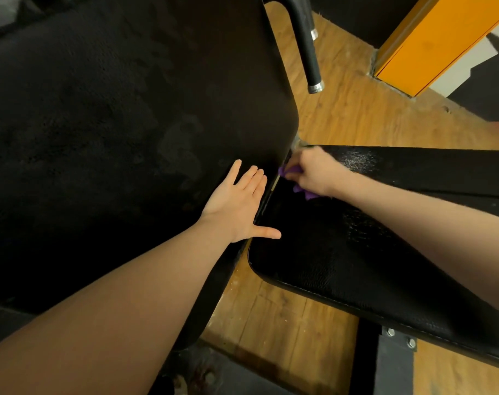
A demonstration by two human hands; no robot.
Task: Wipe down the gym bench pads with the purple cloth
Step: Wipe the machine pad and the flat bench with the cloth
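Observation:
A large black back pad (pixel 114 138) fills the left and centre of the head view. A black seat pad (pixel 356 252) stretches to the right, meeting it at a narrow gap. My left hand (pixel 239 203) lies flat on the back pad's lower edge, fingers straight and thumb spread out over the gap. My right hand (pixel 311 173) grips the bunched purple cloth (pixel 302 189) and presses it on the seat pad close to the gap. Most of the cloth is hidden under that hand.
A black bar with a metal end cap (pixel 309 49) hangs down at the top centre. Wooden flooring (pixel 351 109) lies beneath. An orange post (pixel 430 44) stands at the top right. A black frame with bolts (pixel 396 346) supports the seat pad at the bottom right.

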